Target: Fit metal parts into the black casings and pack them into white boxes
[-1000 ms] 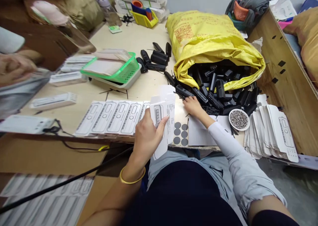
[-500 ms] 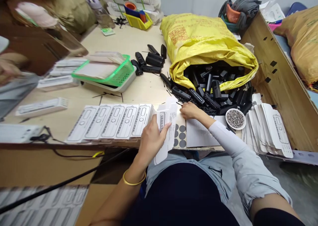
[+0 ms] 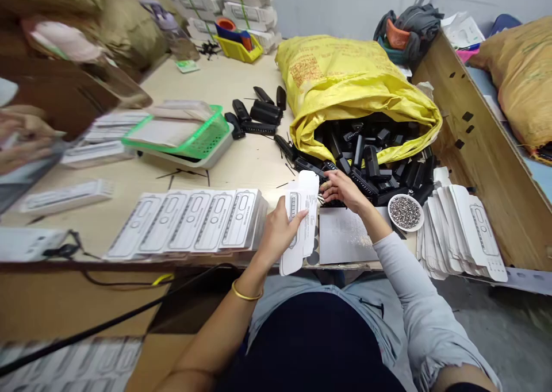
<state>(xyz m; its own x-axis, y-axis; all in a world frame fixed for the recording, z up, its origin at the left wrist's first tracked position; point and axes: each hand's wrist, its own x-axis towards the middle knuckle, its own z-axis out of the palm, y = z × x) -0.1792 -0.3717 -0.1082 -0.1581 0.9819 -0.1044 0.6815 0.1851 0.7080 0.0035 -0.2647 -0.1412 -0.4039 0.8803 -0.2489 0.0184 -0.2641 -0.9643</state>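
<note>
My left hand [image 3: 279, 231] is closed on a white printed carton [image 3: 302, 219], held upright over the table's front edge. My right hand [image 3: 342, 189] reaches to the edge of a heap of black plastic parts [image 3: 371, 162] that spills from a yellow sack [image 3: 345, 87]; its fingers are curled on one black part, mostly hidden under them. A small white dish of tiny metal pieces [image 3: 404, 212] sits just right of that hand. A grey sheet [image 3: 345, 239] lies under my right forearm.
A row of flat white cartons [image 3: 190, 222] lies left of my left hand, another fanned stack [image 3: 466, 231] at the right. A green basket [image 3: 181, 130] stands on a tray. A co-worker's hand [image 3: 21, 136] is at the far left. A wooden wall [image 3: 478, 150] bounds the right.
My left hand has raised the carton and brought it nearer the heap. My right hand shifted slightly right onto the black parts, its fingers curling.
</note>
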